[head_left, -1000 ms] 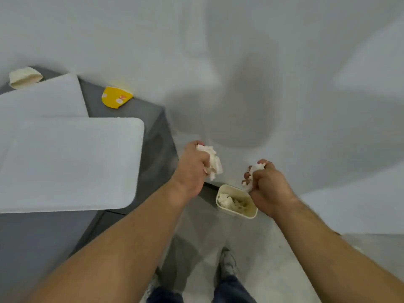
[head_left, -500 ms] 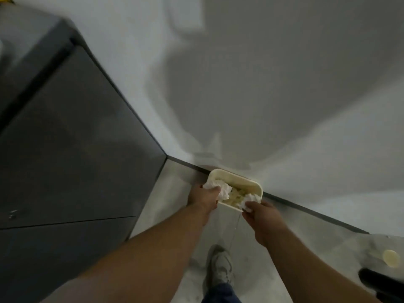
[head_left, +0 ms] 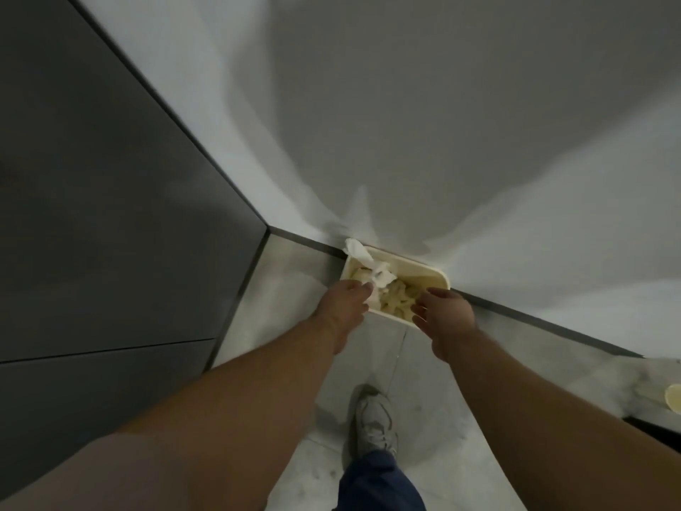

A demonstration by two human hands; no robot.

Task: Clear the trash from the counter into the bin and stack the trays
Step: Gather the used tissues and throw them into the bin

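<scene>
Fingers (head_left: 423, 307) spread, both hands over bin (head_left: 440, 276), palms down.

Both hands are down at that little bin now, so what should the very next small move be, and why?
Probably let go with the left hand and push the white tissue down inside. It drapes over the bin rim at the far left corner, and the fingers look still touching it. The right hand is open and empty over the bin.
</scene>
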